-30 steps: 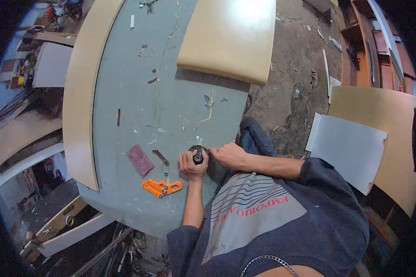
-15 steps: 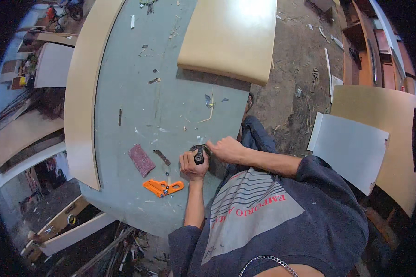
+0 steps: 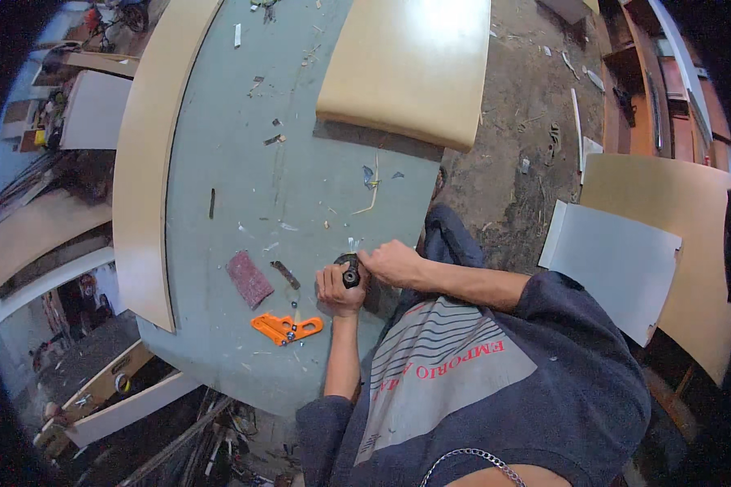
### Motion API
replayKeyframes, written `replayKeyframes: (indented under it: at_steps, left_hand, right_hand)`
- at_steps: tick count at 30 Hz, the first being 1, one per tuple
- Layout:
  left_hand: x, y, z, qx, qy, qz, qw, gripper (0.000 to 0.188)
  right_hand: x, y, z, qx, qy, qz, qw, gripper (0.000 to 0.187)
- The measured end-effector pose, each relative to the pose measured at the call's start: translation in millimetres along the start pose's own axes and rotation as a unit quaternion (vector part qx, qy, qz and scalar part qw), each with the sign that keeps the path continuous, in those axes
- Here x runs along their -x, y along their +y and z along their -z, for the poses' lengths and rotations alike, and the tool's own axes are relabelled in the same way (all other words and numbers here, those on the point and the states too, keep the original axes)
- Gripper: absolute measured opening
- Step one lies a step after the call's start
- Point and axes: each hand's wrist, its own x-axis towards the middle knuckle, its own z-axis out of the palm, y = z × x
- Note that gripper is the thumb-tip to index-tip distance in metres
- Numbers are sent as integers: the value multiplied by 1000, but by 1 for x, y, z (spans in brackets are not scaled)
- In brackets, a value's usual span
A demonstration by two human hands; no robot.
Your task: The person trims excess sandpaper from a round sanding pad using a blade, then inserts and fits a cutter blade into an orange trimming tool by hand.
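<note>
Both of my hands meet over the near edge of a grey-green worktable (image 3: 244, 178). My left hand (image 3: 337, 290) wraps around a small black tool (image 3: 351, 276) with a round end facing up. My right hand (image 3: 391, 263) grips the same black tool from the right, fingers closed over its top. Just left of my left hand lies an orange plastic tool (image 3: 286, 327) flat on the table. A dark red sanding pad (image 3: 249, 278) and a small dark strip (image 3: 285, 274) lie a little farther left.
A long pale board (image 3: 142, 170) runs along the table's left side and a tan panel (image 3: 410, 65) lies at its far end. White (image 3: 617, 260) and tan sheets (image 3: 674, 243) stand to my right on the dirt floor. Scraps and chips litter the tabletop.
Both hands stay closed on the black tool at the table edge; only slight shifts of the fingers and of the view show.
</note>
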Motion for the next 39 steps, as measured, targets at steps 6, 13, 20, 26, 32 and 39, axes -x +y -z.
replayKeyframes:
  at_steps: [6, 13, 20, 26, 32, 39]
  left_hand:
    - [-2, 0, 3, 6, -7, -20, 1000, 26]
    - [-2, 4, 2, 6, -5, -1, 1000, 24]
    - [-3, 12, 15, 115, 64, 27, 991, 19]
    - [-23, 39, 44, 152, 107, 20, 982, 21]
    - [-38, 65, 54, 188, 138, -10, 972, 26]
    - [-39, 94, 51, 352, 131, 136, 917, 25]
  right_hand:
    - [8, -3, -9, -21, 21, -15, 999, 23]
    - [25, 6, -5, 23, -6, -20, 1000, 18]
    - [21, 33, 34, -34, 37, -100, 994, 27]
    - [28, 13, 65, -91, 233, -81, 965, 37]
    - [37, -24, 65, -336, 189, 55, 921, 19]
    - [40, -28, 53, -327, 254, 32, 910, 14]
